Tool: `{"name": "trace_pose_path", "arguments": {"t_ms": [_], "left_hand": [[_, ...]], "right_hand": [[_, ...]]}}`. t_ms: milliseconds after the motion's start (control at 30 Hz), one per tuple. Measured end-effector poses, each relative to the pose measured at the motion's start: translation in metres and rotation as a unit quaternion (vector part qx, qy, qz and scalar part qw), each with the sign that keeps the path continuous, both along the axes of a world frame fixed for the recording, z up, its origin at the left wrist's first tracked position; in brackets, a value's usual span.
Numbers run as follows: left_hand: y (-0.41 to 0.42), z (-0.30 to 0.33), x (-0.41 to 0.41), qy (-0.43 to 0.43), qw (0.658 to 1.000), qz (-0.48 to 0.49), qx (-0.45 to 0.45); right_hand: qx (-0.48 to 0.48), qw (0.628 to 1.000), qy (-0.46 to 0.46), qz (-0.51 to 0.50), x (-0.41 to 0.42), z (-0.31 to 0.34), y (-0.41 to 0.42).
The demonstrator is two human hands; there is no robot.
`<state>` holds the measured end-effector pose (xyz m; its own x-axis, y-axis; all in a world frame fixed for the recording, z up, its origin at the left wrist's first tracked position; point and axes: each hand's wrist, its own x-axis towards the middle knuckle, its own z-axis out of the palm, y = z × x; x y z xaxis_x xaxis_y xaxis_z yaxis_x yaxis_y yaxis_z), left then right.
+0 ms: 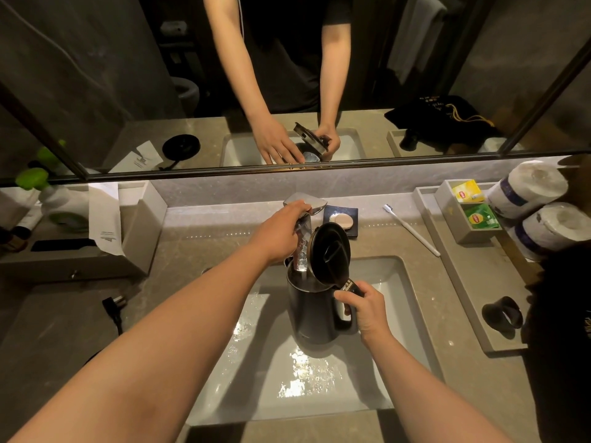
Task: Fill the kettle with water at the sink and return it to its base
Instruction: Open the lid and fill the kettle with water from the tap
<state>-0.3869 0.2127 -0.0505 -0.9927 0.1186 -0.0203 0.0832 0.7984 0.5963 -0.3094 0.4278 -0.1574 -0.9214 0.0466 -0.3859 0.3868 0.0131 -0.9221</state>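
A dark grey electric kettle (311,318) stands upright inside the white sink (399,282), under the chrome tap (303,233). Its round lid (329,251) is flipped up and open. A thin stream of water runs from the spout into the kettle's mouth. My right hand (367,310) grips the kettle's handle on its right side. My left hand (279,233) rests on the tap's flat lever at the top. The kettle's round black base shows only as a reflection in the mirror (180,147), on the counter to the left.
The sink floor is wet. A black plug and cord (113,306) lie on the counter at left. A soap dish (340,220) and a white toothbrush (411,228) sit behind the sink. At right stand a tray (473,302) with tea bags, paper rolls (527,183) and a black object (502,314).
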Motion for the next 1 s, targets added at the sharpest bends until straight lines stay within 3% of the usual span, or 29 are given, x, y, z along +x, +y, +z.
{"name": "trace_pose_path", "arguments": {"t_ms": [1000], "left_hand": [[-0.0005, 0.0092, -0.0005, -0.01, 1.0, -0.009, -0.025]], "right_hand": [[0.009, 1.0, 0.007, 0.004, 0.0005, -0.0005, -0.0019]]}}
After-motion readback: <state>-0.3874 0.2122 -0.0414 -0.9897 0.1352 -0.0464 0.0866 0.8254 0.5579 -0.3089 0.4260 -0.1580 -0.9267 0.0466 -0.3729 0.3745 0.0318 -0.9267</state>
